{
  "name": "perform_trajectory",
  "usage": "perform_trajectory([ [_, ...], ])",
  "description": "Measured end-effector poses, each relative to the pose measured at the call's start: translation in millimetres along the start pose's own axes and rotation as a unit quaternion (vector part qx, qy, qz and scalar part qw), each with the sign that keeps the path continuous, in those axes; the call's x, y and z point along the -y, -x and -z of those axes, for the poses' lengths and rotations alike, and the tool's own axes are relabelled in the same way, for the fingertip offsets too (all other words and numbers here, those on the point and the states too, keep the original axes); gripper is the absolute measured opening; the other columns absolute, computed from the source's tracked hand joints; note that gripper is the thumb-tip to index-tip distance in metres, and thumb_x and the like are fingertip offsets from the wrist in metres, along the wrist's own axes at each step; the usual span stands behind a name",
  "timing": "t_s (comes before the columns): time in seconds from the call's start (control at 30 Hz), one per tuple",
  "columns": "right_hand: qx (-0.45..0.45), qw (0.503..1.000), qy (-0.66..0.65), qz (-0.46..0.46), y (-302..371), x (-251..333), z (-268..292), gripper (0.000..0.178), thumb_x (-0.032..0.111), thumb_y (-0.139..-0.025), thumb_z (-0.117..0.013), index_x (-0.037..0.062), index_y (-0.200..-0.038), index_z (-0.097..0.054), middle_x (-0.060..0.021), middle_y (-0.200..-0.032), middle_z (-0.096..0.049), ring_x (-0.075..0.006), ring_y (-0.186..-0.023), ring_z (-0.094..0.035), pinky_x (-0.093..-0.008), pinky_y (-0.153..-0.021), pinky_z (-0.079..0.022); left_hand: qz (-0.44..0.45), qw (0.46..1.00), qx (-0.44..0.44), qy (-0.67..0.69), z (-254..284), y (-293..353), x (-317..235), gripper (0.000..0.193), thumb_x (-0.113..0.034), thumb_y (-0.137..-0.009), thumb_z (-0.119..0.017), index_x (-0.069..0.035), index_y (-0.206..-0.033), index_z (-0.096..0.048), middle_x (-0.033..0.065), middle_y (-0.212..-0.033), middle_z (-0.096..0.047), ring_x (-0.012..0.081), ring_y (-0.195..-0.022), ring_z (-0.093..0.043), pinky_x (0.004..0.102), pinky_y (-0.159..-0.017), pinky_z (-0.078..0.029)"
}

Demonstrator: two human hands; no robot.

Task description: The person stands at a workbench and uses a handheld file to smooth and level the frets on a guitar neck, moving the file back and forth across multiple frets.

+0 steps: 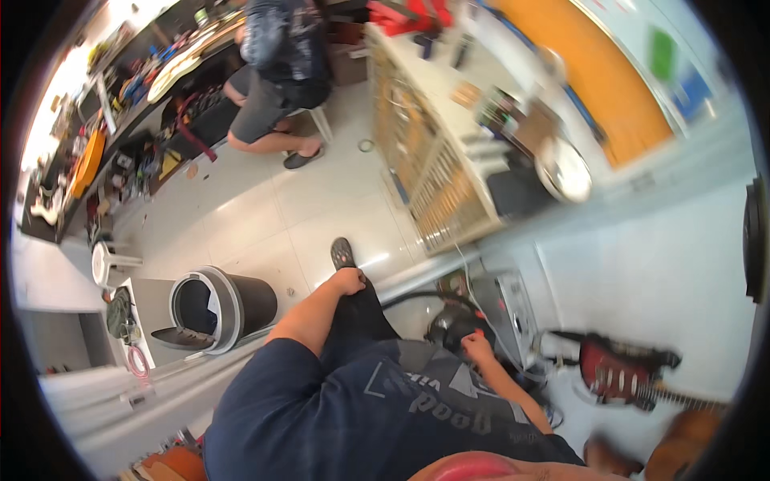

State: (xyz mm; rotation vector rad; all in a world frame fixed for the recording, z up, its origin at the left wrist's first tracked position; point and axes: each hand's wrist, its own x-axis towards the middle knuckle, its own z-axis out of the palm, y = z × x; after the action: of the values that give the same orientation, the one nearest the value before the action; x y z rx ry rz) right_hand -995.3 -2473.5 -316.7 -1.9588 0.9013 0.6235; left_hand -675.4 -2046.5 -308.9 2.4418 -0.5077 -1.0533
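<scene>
at nine o'clock stood one white plastic stool (112, 263); between eight and nine, one dark grey round bin (255, 301) lay tipped, its mouth facing left. at eleven, one co-worker in dark shorts (277, 104) sat on a second white stool (321, 127). just off centre toward seven, the left hand (349, 280) rested at the knee of the black trousers (357, 317), fingers bent inward; whether it pinched the fabric could not be told. between five and six, one navy short-sleeved t-shirt (297, 393) bore pale printed lettering, upside down in this view. at five, one black rounded machine (439, 327) sat just beside the right hand (479, 346), whose fingers were curled; whether they gripped it could not be told. at two lay one shiny round metal dish (564, 170); at four, one red-and-black electric guitar (613, 370).
</scene>
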Motion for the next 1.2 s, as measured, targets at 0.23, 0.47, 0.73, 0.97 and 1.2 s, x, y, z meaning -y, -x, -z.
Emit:
perform_trajectory([
  [0.23, 0.182, 0.960, 0.192, 0.096, -82.1, 281.4, -52.3, 0.034, 0.033, -0.096, -0.077, 0.0026, -0.112, -0.081, -0.0184, -0.104, -0.082, -0.0325, -0.095, -0.080, -0.0440, -0.086, -0.061, 0.151, 0.982, -0.096, 0.059, 120.7, -26.0, 188.9, 0.036, -0.033, -0.090, -0.075, -0.001, -0.105, -0.085, 0.0260, -0.108, -0.082, 0.0436, -0.107, -0.078, 0.0543, -0.099, -0.060],
  [0.47, 0.172, 0.975, 0.107, 0.092, -135.6, 495.1, -68.3, 0.034, 0.032, -0.096, -0.078, 0.0049, -0.117, -0.080, -0.0185, -0.107, -0.083, -0.0321, -0.099, -0.079, -0.0440, -0.090, -0.060, 0.302, 0.940, -0.086, 0.134, 230.2, 58.4, 263.3, 0.040, -0.033, -0.092, -0.072, 0.001, -0.109, -0.084, 0.0288, -0.116, -0.080, 0.0452, -0.114, -0.076, 0.0529, -0.103, -0.060],
  [0.73, 0.152, 0.918, 0.254, 0.264, -202.8, 576.9, -90.2, 0.026, 0.024, -0.098, -0.079, 0.0037, -0.114, -0.080, -0.0105, -0.095, -0.078, -0.0211, -0.088, -0.074, -0.0392, -0.081, -0.059, 0.275, 0.954, -0.006, 0.117, 245.3, 92.1, 254.8, 0.048, -0.039, -0.094, -0.072, 0.001, -0.117, -0.083, 0.0282, -0.123, -0.079, 0.0463, -0.115, -0.076, 0.0532, -0.104, -0.060],
  [0.97, 0.282, 0.807, 0.365, 0.369, -355.7, 631.4, -114.1, 0.036, 0.036, -0.101, -0.076, 0.0031, -0.115, -0.082, -0.0210, -0.113, -0.082, -0.0373, -0.107, -0.078, -0.0460, -0.095, -0.060, 0.331, 0.910, -0.131, 0.212, 306.4, 114.6, 246.3, 0.041, -0.034, -0.095, -0.075, -0.004, -0.121, -0.083, 0.0231, -0.123, -0.081, 0.0415, -0.116, -0.077, 0.0509, -0.103, -0.060],
  [1.2, 0.331, 0.735, 0.478, 0.348, -313.2, 850.8, -242.1, 0.039, 0.035, -0.095, -0.078, 0.0008, -0.115, -0.082, -0.0190, -0.106, -0.083, -0.0345, -0.098, -0.079, -0.0450, -0.088, -0.060, 0.431, 0.795, -0.269, 0.332, 294.4, 169.4, 259.1, 0.041, -0.038, -0.093, -0.079, -0.006, -0.118, -0.084, 0.0214, -0.116, -0.083, 0.0404, -0.113, -0.078, 0.0492, -0.102, -0.060],
])
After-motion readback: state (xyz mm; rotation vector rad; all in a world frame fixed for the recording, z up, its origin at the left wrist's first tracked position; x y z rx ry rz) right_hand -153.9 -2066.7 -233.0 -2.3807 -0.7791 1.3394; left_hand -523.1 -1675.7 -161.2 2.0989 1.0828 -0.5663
